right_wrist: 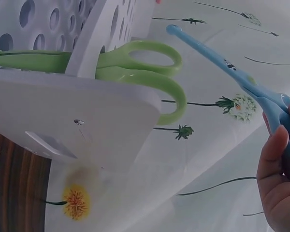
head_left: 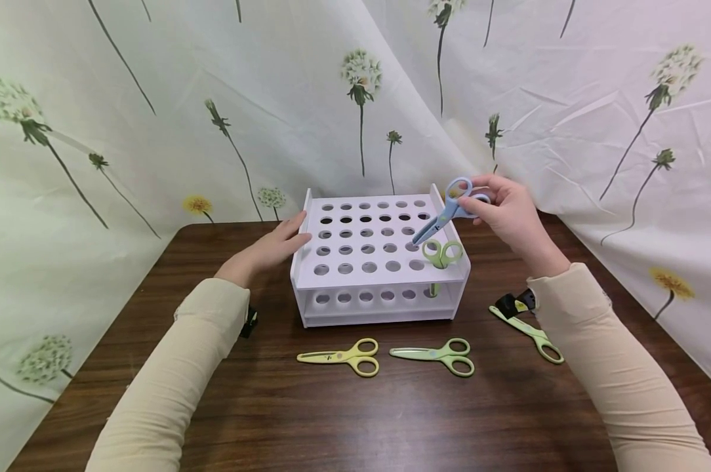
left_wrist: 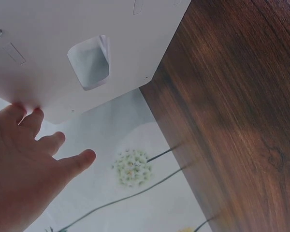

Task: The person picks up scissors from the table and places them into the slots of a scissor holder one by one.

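My right hand (head_left: 506, 206) pinches a pair of blue scissors (head_left: 446, 213) by the handles, above the right side of a white rack (head_left: 355, 278) with rows of round holes. The blue blades (right_wrist: 208, 53) slant down to the left over the holes in the head view. Green scissors (head_left: 442, 254) stand upright in the rack's front right hole, handles up and blades through the top plate. My left hand (head_left: 269, 246) rests its straight fingertips against the rack's left side wall; the left wrist view shows the fingertips (left_wrist: 34, 116) at the edge of that wall.
Yellow scissors (head_left: 338, 357) and green scissors (head_left: 432, 355) lie on the dark wooden table (head_left: 332, 419) in front of the rack. Another light green pair (head_left: 529, 333) lies to the right, partly hidden by the right wrist. A dandelion-print cloth (head_left: 308, 98) hangs behind the table.
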### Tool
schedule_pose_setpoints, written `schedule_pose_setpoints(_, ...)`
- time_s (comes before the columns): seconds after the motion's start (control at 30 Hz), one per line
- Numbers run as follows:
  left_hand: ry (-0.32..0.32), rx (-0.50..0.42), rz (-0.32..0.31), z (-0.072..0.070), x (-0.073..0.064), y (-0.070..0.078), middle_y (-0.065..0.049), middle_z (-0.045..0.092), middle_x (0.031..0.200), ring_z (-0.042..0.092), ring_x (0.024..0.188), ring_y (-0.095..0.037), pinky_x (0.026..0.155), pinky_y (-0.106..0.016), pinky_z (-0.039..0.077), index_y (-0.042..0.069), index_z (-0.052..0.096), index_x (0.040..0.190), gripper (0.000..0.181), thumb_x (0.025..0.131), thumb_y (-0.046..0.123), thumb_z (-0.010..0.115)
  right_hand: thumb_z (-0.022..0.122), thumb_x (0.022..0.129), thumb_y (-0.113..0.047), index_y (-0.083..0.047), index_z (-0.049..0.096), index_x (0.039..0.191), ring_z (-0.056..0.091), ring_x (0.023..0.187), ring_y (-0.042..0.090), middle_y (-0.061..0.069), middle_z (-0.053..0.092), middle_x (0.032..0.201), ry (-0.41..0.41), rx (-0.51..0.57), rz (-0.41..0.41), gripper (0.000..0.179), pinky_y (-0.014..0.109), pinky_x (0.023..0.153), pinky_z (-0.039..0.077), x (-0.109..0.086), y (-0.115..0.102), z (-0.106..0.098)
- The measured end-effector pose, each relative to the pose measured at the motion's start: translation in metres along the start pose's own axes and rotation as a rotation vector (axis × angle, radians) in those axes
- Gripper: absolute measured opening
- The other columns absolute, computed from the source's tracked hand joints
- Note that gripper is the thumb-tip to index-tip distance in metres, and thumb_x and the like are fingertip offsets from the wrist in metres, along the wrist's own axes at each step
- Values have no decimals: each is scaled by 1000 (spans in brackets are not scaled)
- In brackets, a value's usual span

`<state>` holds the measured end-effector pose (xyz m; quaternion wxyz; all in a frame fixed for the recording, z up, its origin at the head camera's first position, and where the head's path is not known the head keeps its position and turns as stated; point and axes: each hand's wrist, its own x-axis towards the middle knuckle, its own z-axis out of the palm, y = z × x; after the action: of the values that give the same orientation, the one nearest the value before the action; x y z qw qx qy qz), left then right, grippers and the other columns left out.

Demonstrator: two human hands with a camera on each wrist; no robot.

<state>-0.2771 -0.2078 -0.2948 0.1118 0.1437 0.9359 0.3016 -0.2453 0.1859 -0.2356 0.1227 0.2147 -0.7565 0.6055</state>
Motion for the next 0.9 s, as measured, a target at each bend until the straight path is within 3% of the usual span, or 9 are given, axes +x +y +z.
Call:
schedule_pose_setpoints(0.37, 5, -6, 7, 0, 0, -1, -2, -1, 153, -8, 138, -24, 106, -50, 5, 21, 1, 149, 70, 96, 52, 32, 68, 83, -3, -12, 66, 96, 56, 58, 7, -7, 65, 75, -25, -58, 19, 16, 19, 54, 48, 0, 6, 5)
schedule_pose_setpoints(0.9, 4, -19, 11, 0, -2, 0, -3, -2, 154, -8, 138, -25, 106, -51, 5, 20, 1, 150, 69, 96, 51, 32, 69, 84, -9, 1, 63, 101, 57, 62, 9, -3, 65, 75, -62, -127, 17, 21, 22, 55, 50, -2, 9, 14)
